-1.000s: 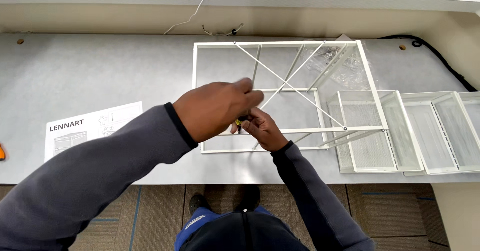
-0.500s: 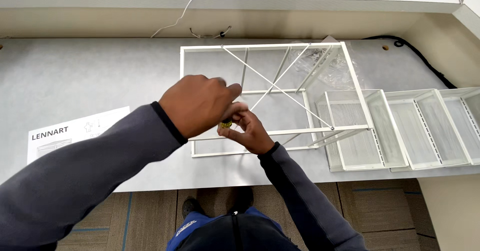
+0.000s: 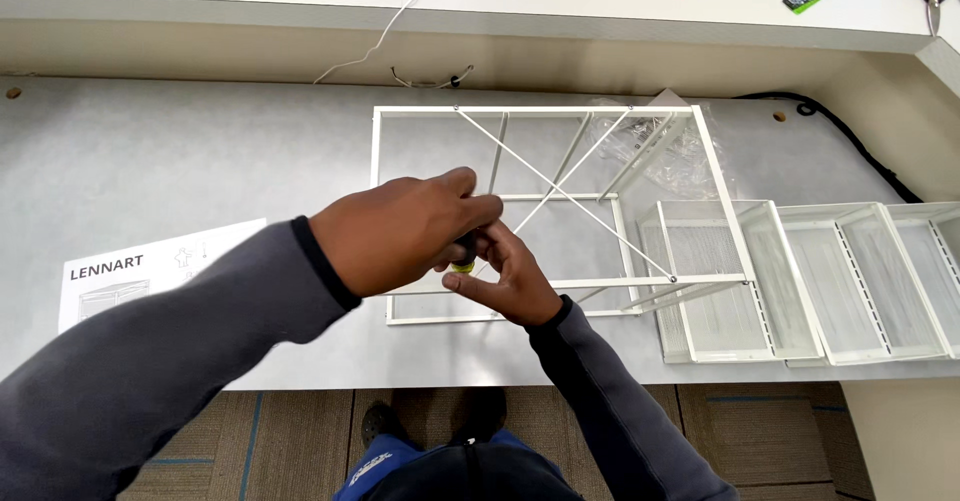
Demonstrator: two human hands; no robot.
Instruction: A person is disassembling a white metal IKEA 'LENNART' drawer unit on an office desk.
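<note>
White wire frame [image 3: 545,211] lies flat on the grey table [image 3: 180,151], its crossed diagonal braces facing up. From the head camera, both hands meet over the near-left part of the frame, just above its front rail. The left hand [image 3: 400,229] is curled shut over the top of a small tool with a yellow-green handle [image 3: 462,264]; most of the tool is hidden, so its tip cannot be made out. The right hand [image 3: 510,279] pinches closed just under it, fingers against the tool and the frame's crossbar. To do this well, I judge the tool should stand square to the bar, with the right hand steadying the frame. Right of the frame sit white mesh drawers [image 3: 800,281]; left of it, an instruction sheet [image 3: 140,271].
</note>
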